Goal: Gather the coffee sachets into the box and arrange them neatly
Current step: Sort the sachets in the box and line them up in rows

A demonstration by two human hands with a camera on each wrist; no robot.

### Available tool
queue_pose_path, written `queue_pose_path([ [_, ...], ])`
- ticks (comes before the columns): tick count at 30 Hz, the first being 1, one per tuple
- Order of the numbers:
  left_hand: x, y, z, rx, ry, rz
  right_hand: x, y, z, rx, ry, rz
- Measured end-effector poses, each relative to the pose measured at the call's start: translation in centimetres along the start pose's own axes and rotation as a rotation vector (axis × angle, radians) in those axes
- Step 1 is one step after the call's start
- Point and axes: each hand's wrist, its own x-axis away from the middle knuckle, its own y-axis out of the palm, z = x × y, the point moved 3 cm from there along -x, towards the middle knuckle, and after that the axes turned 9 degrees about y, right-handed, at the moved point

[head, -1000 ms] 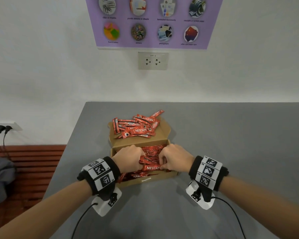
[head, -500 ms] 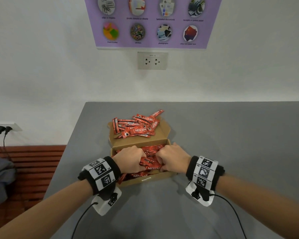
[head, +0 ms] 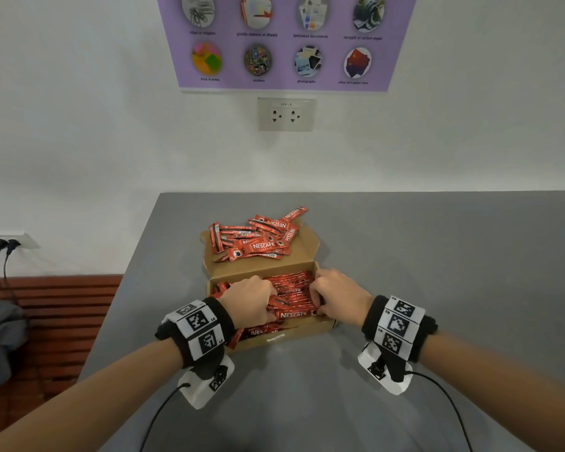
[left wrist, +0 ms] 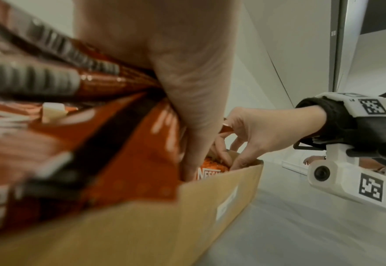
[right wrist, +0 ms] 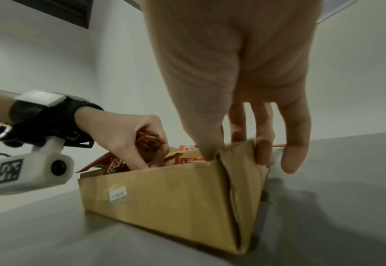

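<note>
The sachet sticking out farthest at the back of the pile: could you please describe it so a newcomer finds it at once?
On the grey table, behind the cardboard box, its open lid carries a loose pile of red sachets. At the pile's far right corner, one sachet pokes diagonally past the lid's edge, alone and uncovered.

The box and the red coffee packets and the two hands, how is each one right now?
box: open, lid flat behind.
sachets in box: packed, some sticking out.
sachets on lid: loose jumbled pile.
left hand: gripping sachets.
right hand: fingers at the box's right end.
</note>
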Motion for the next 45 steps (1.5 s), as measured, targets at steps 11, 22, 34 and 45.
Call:
queue_pose_path([
  [11,0.1,0.1,0.2,-0.089,-0.008,-0.023,1.0,-0.2,-0.7,-0.046,0.004,0.022],
  [22,0.4,-0.8,-0.2,0.036,0.0,-0.045,1.8,0.0,-1.2,-0.037,0.007,0.03],
  [34,0.6,-0.4,0.4,-0.005,0.086,0.059,1.8,-0.1,-1.1,0.004,0.019,0.019],
  [45,0.7,-1.1,0.2,0.022,0.102,0.162,2.2,-0.8,-1.0,0.037,-0.002,0.05],
])
